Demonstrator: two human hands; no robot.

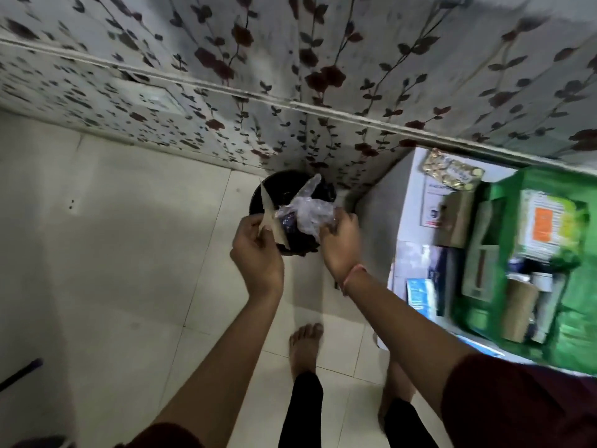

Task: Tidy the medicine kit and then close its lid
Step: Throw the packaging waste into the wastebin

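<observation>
The green medicine kit [578,321] stands open on a white surface at the right, with boxes, a brown bottle [520,312] and packets inside. My left hand [256,250] grips a flat beige piece of card [273,218] over a black waste bin [284,189] on the floor. My right hand [339,240] holds a crumpled clear plastic wrapper [307,210] above the same bin. Both hands are well left of the kit.
A gold blister strip [452,169] and several medicine boxes [426,276] lie on the white surface [410,189] beside the kit. A floral-papered wall runs behind the bin. My bare feet [305,347] stand on pale floor tiles. A dark rod [19,375] lies at the lower left.
</observation>
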